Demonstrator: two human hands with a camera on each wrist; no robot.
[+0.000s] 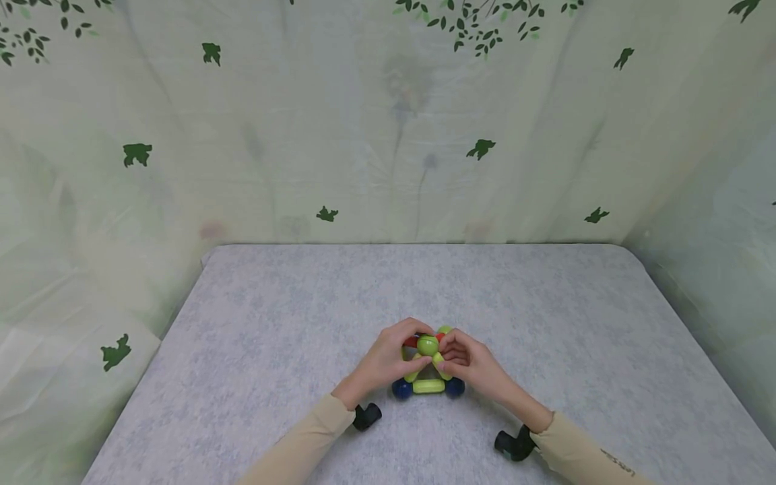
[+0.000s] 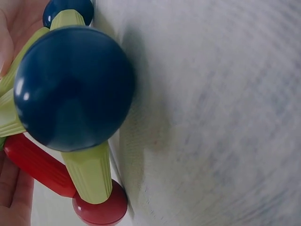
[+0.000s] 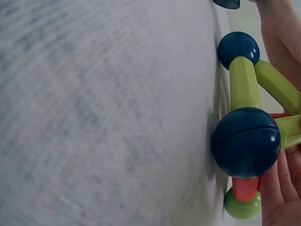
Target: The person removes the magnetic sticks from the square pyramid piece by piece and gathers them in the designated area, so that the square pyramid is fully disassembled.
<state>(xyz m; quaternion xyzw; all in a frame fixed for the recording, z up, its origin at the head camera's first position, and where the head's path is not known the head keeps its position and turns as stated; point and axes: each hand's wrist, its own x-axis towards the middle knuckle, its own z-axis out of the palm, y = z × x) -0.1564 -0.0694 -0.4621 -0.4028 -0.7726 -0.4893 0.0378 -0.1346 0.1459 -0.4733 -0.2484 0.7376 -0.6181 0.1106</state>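
Hands — half-curled, pinching green ball, yellow-green rod

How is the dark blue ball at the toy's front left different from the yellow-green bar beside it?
The dark blue ball is round, but the yellow-green bar is long and straight. The ball is smooth, while the bar has grooves. The ball is fatter than the bar. Both sit low down, touching each other.
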